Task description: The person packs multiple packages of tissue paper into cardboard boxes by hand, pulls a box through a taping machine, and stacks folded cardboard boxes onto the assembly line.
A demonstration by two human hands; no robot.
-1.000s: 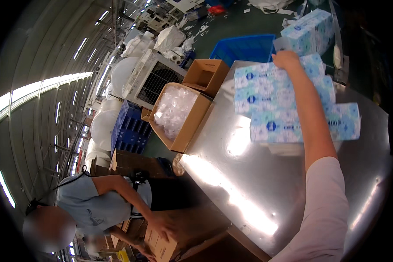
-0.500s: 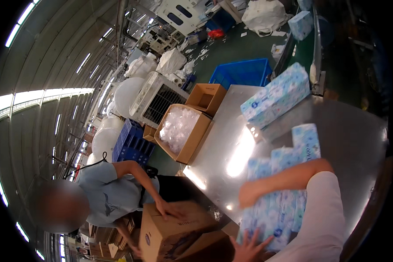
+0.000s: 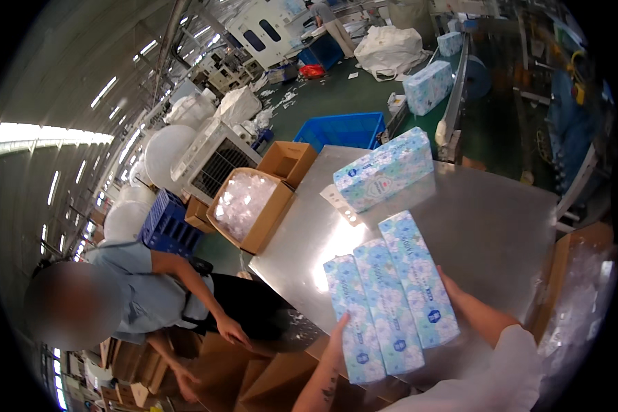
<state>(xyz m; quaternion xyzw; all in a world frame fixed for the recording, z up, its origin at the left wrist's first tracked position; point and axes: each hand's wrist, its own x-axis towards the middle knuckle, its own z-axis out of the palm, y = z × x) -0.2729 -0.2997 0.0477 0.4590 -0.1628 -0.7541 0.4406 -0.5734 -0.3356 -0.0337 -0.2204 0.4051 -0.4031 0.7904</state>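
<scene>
Three blue floral tissue packs [image 3: 384, 309] stand side by side over the near part of a metal table [image 3: 501, 206], the right one set a little farther out. My left hand [image 3: 338, 335] presses against the outer side of the left pack, its fingers partly hidden. On the other side, my right hand [image 3: 449, 287] grips the right pack's edge, with most fingers behind it. The packs are squeezed between both hands. Farther back on the table lies a larger floral tissue bundle [image 3: 384, 168], beside a small pale perforated piece [image 3: 340, 204].
At left a co-worker in a light blue shirt [image 3: 127, 275] reaches over open brown cartons [image 3: 281, 378]. Past the table stand a carton of clear plastic [image 3: 244, 202], a blue crate [image 3: 340, 130] and a conveyor [image 3: 453, 103] carrying bundles. Another carton [image 3: 570, 275] sits at right.
My right arm, which reached across the packs, has drawn back to their right side. My left hand, spread before, now holds the left side. The co-worker's hand has left the carton's surface.
</scene>
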